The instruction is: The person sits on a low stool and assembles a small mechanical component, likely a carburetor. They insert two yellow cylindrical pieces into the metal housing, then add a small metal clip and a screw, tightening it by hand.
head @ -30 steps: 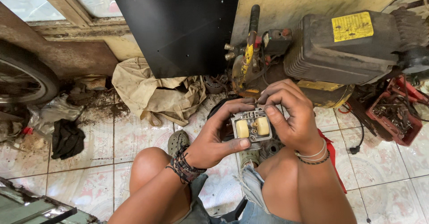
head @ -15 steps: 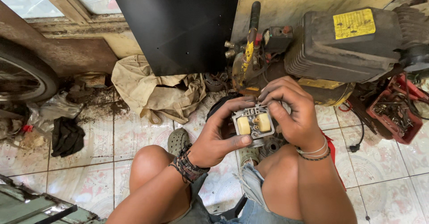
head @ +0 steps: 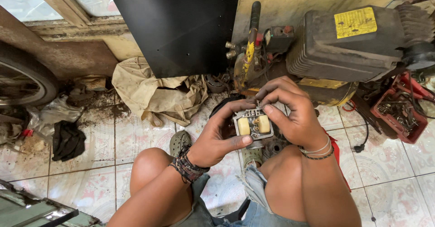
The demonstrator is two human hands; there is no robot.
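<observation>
Both of my hands hold a small grey metal part (head: 252, 124) with two yellowish round pieces on its face, above my knees. My left hand (head: 216, 137) grips it from the left and below, thumb along its lower edge. My right hand (head: 290, 111) wraps over its top and right side, fingers curled on its upper edge. I sit low over a tiled floor (head: 90, 154). A dark round metal piece (head: 272, 147) lies under the hands, mostly hidden.
A grey engine-like machine with a yellow label (head: 353, 41) stands right in front. A black panel (head: 176, 23) leans on the wall. A crumpled beige cloth (head: 154, 91), a tyre (head: 22, 82), a dark rag (head: 68, 141) and a red tray of metal bits (head: 398, 116) surround me.
My hands stay on the small part with only slight finger shifts. The view has drifted a little.
</observation>
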